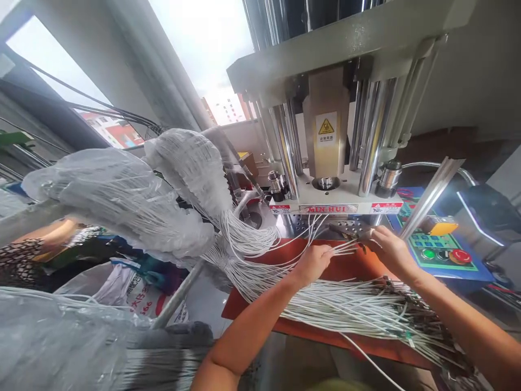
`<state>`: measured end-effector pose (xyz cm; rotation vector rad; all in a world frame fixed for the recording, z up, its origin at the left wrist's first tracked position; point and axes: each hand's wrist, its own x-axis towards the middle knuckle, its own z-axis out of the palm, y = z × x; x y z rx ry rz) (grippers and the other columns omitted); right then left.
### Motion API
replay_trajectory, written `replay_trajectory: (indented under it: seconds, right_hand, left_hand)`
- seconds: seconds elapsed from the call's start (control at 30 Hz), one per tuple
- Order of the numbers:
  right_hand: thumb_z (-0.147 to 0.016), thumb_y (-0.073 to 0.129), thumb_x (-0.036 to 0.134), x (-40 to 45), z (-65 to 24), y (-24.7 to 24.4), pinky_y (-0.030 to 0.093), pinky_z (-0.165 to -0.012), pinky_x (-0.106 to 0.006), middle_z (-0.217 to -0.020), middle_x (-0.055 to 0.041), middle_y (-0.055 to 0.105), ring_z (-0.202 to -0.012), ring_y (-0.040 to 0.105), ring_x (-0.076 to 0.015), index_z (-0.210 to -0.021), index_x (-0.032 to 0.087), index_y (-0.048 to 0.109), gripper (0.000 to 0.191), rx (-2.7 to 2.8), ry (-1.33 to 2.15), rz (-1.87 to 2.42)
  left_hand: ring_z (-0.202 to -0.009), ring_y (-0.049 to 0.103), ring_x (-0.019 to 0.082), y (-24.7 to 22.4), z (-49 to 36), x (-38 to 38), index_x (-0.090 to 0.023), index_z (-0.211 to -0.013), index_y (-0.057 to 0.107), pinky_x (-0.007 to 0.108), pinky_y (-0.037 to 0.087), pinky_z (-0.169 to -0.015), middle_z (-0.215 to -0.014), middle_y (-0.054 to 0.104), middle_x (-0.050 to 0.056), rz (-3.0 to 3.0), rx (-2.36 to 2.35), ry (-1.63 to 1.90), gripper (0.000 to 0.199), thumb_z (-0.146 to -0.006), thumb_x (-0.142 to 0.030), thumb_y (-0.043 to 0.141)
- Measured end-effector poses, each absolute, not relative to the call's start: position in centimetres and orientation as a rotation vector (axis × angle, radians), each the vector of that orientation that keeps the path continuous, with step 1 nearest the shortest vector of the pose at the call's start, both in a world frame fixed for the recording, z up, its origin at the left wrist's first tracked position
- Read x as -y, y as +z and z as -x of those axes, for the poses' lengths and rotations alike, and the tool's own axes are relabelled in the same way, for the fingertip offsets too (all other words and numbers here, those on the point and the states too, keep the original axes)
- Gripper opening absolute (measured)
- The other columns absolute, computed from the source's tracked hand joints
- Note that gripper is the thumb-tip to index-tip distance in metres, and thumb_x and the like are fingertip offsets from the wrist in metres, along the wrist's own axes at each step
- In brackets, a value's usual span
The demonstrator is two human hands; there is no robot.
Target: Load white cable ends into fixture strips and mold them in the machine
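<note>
My left hand (314,264) is closed around a few thin white cables (344,248), whose ends stick out to the right. Just right of those ends, my right hand (388,251) pinches with its fingertips at the edge of the metal mould plate (345,228) of the press. What sits between those fingertips is too small to make out. Below both hands, a thick bundle of white cables (337,307) lies across an orange-red work surface (291,247). Dark metallic connector ends (437,331) are heaped at the bundle's right end.
Above the hands stands the press with its MIN-HUI crossbeam (325,208) and upright steel columns (374,136). A blue control box (448,260) with buttons is at right. Plastic-wrapped cable bundles (114,195) hang over a rail at left. Another person's arm (44,239) shows far left.
</note>
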<state>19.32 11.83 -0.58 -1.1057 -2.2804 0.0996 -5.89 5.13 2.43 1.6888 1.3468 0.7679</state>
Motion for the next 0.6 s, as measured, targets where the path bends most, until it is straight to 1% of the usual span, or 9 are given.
replay_trajectory:
  seconds: [0.03, 0.1, 0.17, 0.23, 0.33, 0.43, 0.5, 0.53, 0.6]
  right_hand:
    - [-0.097, 0.039, 0.030, -11.5, -19.2, -0.5, 0.049, -0.072, -0.033, -0.097, -0.0079, 0.061, -0.087, 0.058, -0.0199, -0.098, 0.021, 0.059, 0.022, 2.268, 0.142, 1.115]
    - [-0.096, 0.040, 0.029, -10.8, -18.8, 0.1, 0.051, -0.081, -0.036, -0.120, -0.0113, 0.058, -0.105, 0.057, -0.0224, -0.122, 0.023, 0.052, 0.029, 2.242, 0.142, 1.093]
    - [-0.094, 0.043, 0.025, -9.8, -18.3, 1.1, 0.047, -0.094, -0.045, -0.142, -0.0143, 0.044, -0.128, 0.044, -0.0271, -0.140, 0.024, 0.037, 0.046, 2.251, 0.024, 1.035]
    - [-0.091, 0.047, 0.022, -8.6, -17.5, 2.1, 0.038, -0.103, -0.055, -0.152, -0.0144, 0.033, -0.139, 0.029, -0.0310, -0.144, 0.024, 0.032, 0.056, 2.344, -0.150, 0.973]
    - [-0.085, 0.054, 0.018, -7.3, -15.9, 2.7, 0.026, -0.107, -0.062, -0.153, -0.0134, 0.031, -0.143, 0.018, -0.0318, -0.144, 0.021, 0.035, 0.062, 2.522, -0.366, 0.895]
    - [-0.082, 0.055, 0.015, -7.6, -14.8, 2.0, 0.022, -0.107, -0.065, -0.152, -0.0133, 0.033, -0.143, 0.017, -0.0306, -0.138, 0.019, 0.043, 0.058, 2.556, -0.477, 0.913]
    - [-0.082, 0.051, 0.010, -8.7, -14.7, 1.2, 0.022, -0.106, -0.066, -0.148, -0.0137, 0.040, -0.140, 0.023, -0.0305, -0.124, 0.019, 0.055, 0.043, 2.555, -0.542, 0.923]
    - [-0.082, 0.048, 0.007, -9.3, -14.8, 0.9, 0.024, -0.104, -0.065, -0.142, -0.0143, 0.047, -0.136, 0.030, -0.0304, -0.114, 0.018, 0.060, 0.035, 2.559, -0.565, 0.914]
    - [-0.083, 0.044, 0.004, -10.4, -15.3, 0.6, 0.031, -0.100, -0.060, -0.121, -0.0140, 0.063, -0.120, 0.046, -0.0285, -0.098, 0.018, 0.063, 0.028, 2.592, -0.570, 0.878]
  left_hand:
    - [-0.052, 0.037, 0.009, 2.3, 6.0, -5.2, -0.017, -0.063, 0.050, 0.024, 0.029, -0.055, -0.053, 0.043, -0.005, -1.671, -1.348, 0.781, 0.039, -0.090, -0.044, 0.042]
    - [-0.051, 0.036, 0.009, 1.7, 6.0, -5.3, -0.017, -0.063, 0.050, 0.024, 0.029, -0.055, -0.053, 0.043, -0.005, -1.597, -1.360, 0.806, 0.041, -0.090, -0.047, 0.041]
    - [-0.049, 0.036, 0.009, 1.1, 5.8, -5.5, -0.017, -0.065, 0.051, 0.024, 0.028, -0.053, -0.052, 0.043, -0.005, -1.502, -1.360, 0.806, 0.041, -0.088, -0.049, 0.042]
    - [-0.048, 0.035, 0.009, 0.7, 5.5, -5.5, -0.017, -0.068, 0.054, 0.024, 0.028, -0.052, -0.052, 0.042, -0.005, -1.448, -1.350, 0.792, 0.042, -0.087, -0.052, 0.044]
    - [-0.050, 0.036, 0.009, 0.6, 5.3, -5.4, -0.015, -0.072, 0.059, 0.024, 0.029, -0.054, -0.053, 0.043, -0.005, -1.481, -1.367, 0.801, 0.045, -0.087, -0.055, 0.045]
    - [-0.050, 0.036, 0.009, 0.9, 5.1, -5.2, -0.014, -0.071, 0.059, 0.025, 0.030, -0.055, -0.052, 0.042, -0.005, -1.521, -1.397, 0.821, 0.046, -0.088, -0.054, 0.045]
    - [-0.050, 0.036, 0.008, 1.0, 5.1, -4.9, -0.014, -0.072, 0.060, 0.024, 0.028, -0.053, -0.052, 0.042, -0.005, -1.520, -1.407, 0.808, 0.044, -0.088, -0.052, 0.046]
    - [-0.049, 0.035, 0.008, 1.0, 5.1, -4.8, -0.013, -0.076, 0.062, 0.024, 0.027, -0.052, -0.053, 0.041, -0.005, -1.503, -1.396, 0.801, 0.043, -0.088, -0.051, 0.046]
    - [-0.048, 0.032, 0.007, 1.1, 5.3, -4.5, -0.013, -0.087, 0.064, 0.023, 0.025, -0.050, -0.053, 0.039, -0.006, -1.455, -1.360, 0.795, 0.041, -0.089, -0.050, 0.045]
